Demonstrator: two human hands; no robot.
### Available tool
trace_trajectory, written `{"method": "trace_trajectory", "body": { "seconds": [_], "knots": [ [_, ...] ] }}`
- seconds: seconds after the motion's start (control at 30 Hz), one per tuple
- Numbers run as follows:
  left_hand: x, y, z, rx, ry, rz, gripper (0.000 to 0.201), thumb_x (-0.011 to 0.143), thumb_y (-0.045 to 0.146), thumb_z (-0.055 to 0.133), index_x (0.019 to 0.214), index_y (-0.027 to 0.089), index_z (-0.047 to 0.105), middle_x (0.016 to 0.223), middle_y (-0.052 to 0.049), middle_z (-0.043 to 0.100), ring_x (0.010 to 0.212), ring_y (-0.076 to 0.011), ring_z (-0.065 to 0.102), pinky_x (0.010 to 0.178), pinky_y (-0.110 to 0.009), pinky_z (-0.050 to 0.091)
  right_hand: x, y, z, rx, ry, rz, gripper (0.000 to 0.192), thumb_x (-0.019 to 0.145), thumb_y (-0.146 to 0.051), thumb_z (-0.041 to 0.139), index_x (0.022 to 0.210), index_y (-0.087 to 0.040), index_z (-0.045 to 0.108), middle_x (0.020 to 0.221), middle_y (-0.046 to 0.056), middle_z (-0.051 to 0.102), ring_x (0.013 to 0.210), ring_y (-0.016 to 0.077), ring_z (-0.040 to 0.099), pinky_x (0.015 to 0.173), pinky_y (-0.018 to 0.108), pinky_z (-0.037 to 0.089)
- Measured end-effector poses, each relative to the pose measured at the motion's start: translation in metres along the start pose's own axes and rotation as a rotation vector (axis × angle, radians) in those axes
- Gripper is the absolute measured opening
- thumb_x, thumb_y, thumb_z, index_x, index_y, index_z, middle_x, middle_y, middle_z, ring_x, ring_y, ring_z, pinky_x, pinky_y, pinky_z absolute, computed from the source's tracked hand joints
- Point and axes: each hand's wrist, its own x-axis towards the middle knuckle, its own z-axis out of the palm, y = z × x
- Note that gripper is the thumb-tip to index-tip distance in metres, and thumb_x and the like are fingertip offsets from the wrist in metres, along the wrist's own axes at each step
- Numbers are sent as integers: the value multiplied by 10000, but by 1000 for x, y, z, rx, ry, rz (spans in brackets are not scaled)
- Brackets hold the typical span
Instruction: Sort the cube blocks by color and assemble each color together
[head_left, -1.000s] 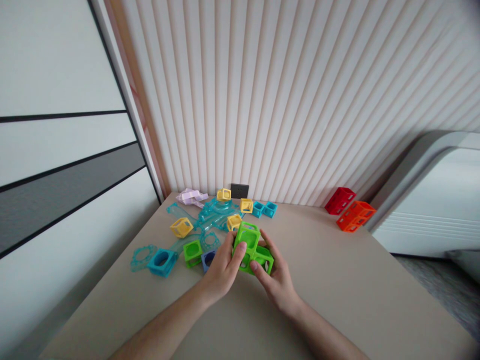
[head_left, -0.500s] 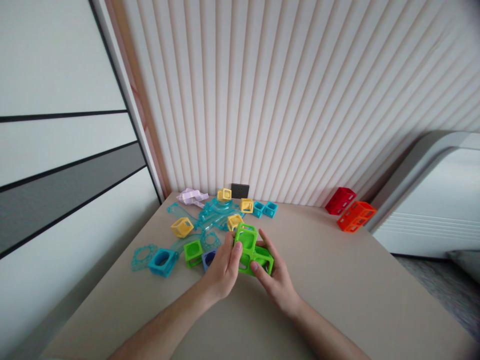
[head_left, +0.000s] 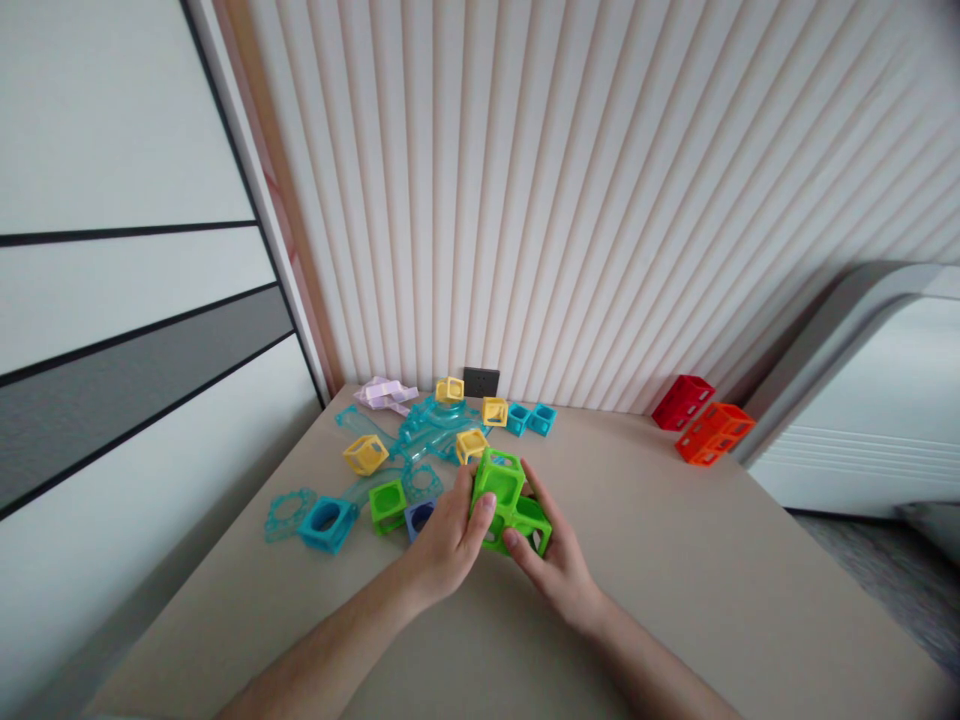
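Note:
Between my two hands is a bright green group of joined hollow cubes (head_left: 501, 485), held above the table, one cube sticking up and another out to the right. My left hand (head_left: 454, 535) grips its left side, thumb across the front. On the right cube, my right hand (head_left: 553, 560) has its thumb in front and its fingers behind. Just left of my left hand, partly covered by it, lies a blue-violet cube (head_left: 417, 517). Beside that stands a single green cube (head_left: 387, 505), with a larger blue cube (head_left: 327, 524) farther left.
Clear teal track pieces (head_left: 431, 430) are heaped at the back, with several yellow cubes (head_left: 366, 455) around them. Two small teal cubes (head_left: 529, 419), lilac pieces (head_left: 384, 393), a red block (head_left: 682, 401) and an orange block (head_left: 714, 433) stand near the ribbed wall (head_left: 525, 200).
The green cube group has tilted slightly in my hands, so its upper cube shows a different face. My left thumb has shifted a little to the right across it.

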Motion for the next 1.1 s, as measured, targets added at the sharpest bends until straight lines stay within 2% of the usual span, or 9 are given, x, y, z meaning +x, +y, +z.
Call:
{"method": "trace_trajectory", "body": {
  "seconds": [0.2, 0.4, 0.53, 0.67, 0.77, 0.87, 0.97, 1.1],
  "knots": [
    [0, 0, 1, -2, 37, -4, 318, 1035, 408, 334, 1234, 206, 478, 1179, -110, 649, 1062, -239, 628, 946, -383, 486, 1, -1, -7, -43, 18, -21, 608, 947, -503, 579, 1496, -283, 439, 1270, 100, 632, 1160, 275, 608, 1008, 473, 497],
    [-1, 0, 1, 25, 11, 15, 316, 1034, 395, 336, 1238, 209, 491, 1129, -102, 660, 1033, -239, 635, 925, -375, 493, 1, 1, -6, -62, 40, 2, 588, 900, -507, 649, 1424, -269, 532, 1280, 105, 659, 1163, 290, 622, 1016, 488, 494],
    [-2, 1, -3, 18, -10, 89, 357, 1029, 397, 360, 1298, 190, 470, 1221, -131, 638, 1129, -258, 610, 974, -397, 478, 4, -6, -4, -68, 15, -24, 489, 868, -469, 700, 1296, -240, 635, 1150, 83, 700, 1000, 262, 664, 889, 411, 561],
    [-3, -2, -5, -62, 8, 124, 542, 966, 498, 487, 1392, 171, 421, 1351, -180, 557, 1248, -323, 543, 998, -442, 484, 4, -11, -3, -4, 6, 4, 407, 853, -474, 712, 1167, -216, 687, 996, 57, 714, 861, 230, 662, 755, 340, 580],
    [-3, -2, -2, -222, 35, 83, 736, 886, 549, 613, 1469, 201, 329, 1401, -189, 481, 1178, -313, 590, 907, -402, 539, 5, -11, -2, 124, 88, 15, 418, 837, -490, 729, 1160, -230, 675, 1024, 61, 730, 901, 243, 682, 789, 350, 585],
    [-2, -1, 3, -280, 40, 55, 822, 853, 513, 680, 1510, 241, 271, 1385, -174, 490, 1064, -260, 632, 844, -366, 554, 9, -8, 2, 234, 197, 10, 414, 836, -515, 725, 1142, -242, 668, 1069, 83, 740, 940, 253, 698, 821, 369, 586],
    [0, -4, 6, -241, 46, 20, 774, 861, 465, 690, 1502, 239, 319, 1406, -167, 514, 1082, -256, 623, 895, -388, 540, 13, -4, 10, 283, 228, 18, 466, 818, -518, 748, 1182, -247, 643, 1124, 99, 729, 984, 261, 697, 852, 396, 582],
    [4, -8, 3, -246, 183, -8, 650, 875, 451, 681, 1436, 235, 435, 1362, -133, 591, 1125, -257, 631, 979, -402, 518, 14, 6, 21, 234, 176, -27, 504, 823, -532, 740, 1221, -245, 627, 1209, 106, 698, 1112, 280, 653, 956, 441, 537]
  ]
}}
